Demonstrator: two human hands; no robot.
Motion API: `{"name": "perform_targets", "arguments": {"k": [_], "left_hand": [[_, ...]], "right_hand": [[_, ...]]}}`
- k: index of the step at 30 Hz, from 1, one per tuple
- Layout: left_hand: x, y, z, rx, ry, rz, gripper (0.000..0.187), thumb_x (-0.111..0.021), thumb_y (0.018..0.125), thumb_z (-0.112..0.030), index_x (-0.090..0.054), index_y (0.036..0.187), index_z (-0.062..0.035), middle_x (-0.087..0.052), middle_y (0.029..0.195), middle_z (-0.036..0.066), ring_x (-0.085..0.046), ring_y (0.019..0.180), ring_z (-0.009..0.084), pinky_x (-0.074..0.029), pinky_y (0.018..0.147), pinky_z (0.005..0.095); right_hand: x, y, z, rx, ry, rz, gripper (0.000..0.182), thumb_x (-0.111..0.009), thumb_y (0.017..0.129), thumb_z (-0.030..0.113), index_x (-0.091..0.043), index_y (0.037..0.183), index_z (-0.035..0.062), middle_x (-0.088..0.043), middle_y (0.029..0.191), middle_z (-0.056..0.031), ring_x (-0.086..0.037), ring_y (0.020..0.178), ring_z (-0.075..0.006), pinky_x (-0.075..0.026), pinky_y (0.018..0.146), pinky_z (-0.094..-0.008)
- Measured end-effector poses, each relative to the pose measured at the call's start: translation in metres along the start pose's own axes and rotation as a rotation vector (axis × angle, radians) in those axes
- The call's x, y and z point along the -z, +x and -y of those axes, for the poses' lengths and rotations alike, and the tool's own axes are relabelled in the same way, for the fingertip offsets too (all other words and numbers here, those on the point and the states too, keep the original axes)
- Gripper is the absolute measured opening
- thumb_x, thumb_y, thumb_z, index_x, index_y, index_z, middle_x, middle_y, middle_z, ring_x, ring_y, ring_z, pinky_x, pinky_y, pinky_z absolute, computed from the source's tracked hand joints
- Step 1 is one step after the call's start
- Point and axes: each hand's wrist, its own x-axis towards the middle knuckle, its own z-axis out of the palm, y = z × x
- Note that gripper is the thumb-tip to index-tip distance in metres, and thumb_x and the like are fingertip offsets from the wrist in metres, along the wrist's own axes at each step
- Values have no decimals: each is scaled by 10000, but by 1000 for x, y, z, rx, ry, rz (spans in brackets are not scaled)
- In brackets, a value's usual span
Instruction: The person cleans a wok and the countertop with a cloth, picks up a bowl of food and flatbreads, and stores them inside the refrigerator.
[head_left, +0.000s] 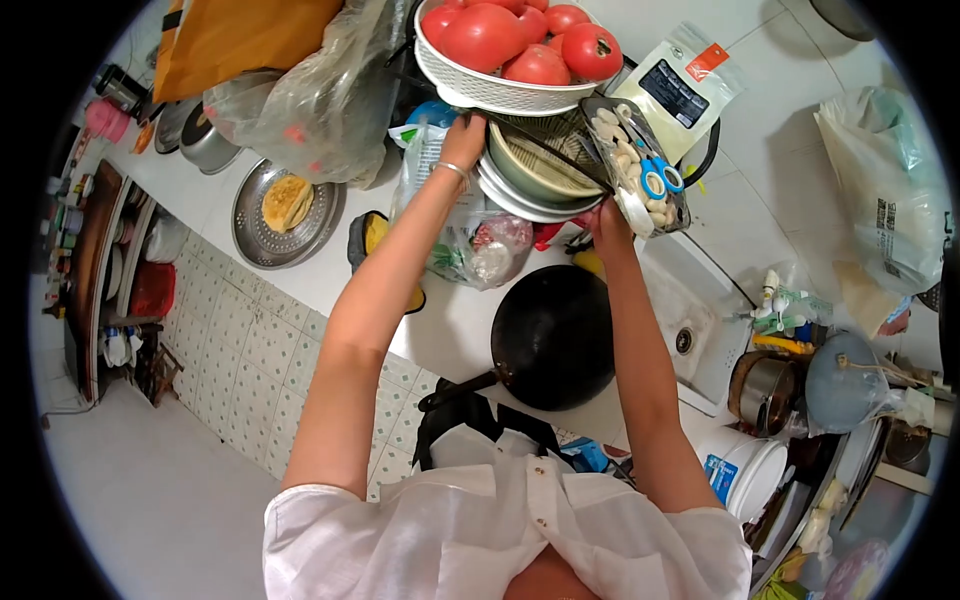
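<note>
left hand (pixel 465 138): gripping stacked bowls (pixel 535 175) rim | right hand (pixel 608 225): beneath bowls, grip unclear | tomato basket (pixel 480 88) above

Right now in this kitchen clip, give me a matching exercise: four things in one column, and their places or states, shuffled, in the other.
Things:
1. tomatoes
2. black wok
3. flat bread
4. blue-handled scissors

Places or states:
A. on the counter below the person's arms, nothing visible in it
B. in the clear container of garlic cloves
C. piled in the white basket
D. on the round metal tray

Pairs: 1-C, 2-A, 3-D, 4-B

The left hand reaches to the stacked bowls under the basket; the right hand is under the container.
</note>
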Motion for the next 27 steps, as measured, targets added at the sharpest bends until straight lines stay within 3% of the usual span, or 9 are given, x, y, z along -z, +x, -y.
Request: {"name": "perform_targets", "arguments": {"k": [2,4,6,10,23,27], "left_hand": [[-10,-3,-25,98,57,10,585,-446,861,-421,-524,1175,66,-552,1140,300,-509,1101,412,-390,914,366],[-16,15,-18,-167,246,51,378,-443,884,-251,-581,1099,28,-565,1161,231,-532,1053,390,-428,864,389],[-19,26,-6,-224,208,45,342,-471,850,-215,-593,1081,6,-571,1156,218,-538,1033,395,-438,854,411],[-21,41,-5,-318,286,51,331,-476,848,-210,-596,1070,4,-582,1123,214,-548,1006,386,-444,843,407],[-5,82,-13,-455,655,88,295,-491,842,-193,-609,1032,-1,-619,1017,204,-579,916,357,-460,805,393],[4,77,-2,-617,869,36,284,-496,840,-188,-613,1021,-2,-630,984,201,-589,888,348,-465,793,388]], "right_hand": [[61,33,-53,109,-190,31,384,-374,971,264,-373,1285,42,-515,1232,-78,-578,1003,-235,-511,851,-375],[68,33,-55,206,-701,-18,319,-423,956,229,-445,1189,13,-547,1175,-88,-569,982,-231,-485,841,-351],[44,10,-24,288,-1313,-36,251,-466,942,194,-515,1083,-8,-586,1094,-101,-559,949,-234,-451,834,-334],[76,50,-69,435,-1194,-18,217,-487,921,146,-530,1041,-30,-592,992,-149,-539,928,-286,-409,867,-363],[45,84,-66,562,-1007,-40,360,-398,946,139,-393,1298,63,-454,1282,-91,-489,1132,-248,-420,962,-439],[19,67,-48,412,-538,19,260,-484,930,152,-489,1189,125,-558,1086,-35,-536,966,-173,-432,951,-494]]}}
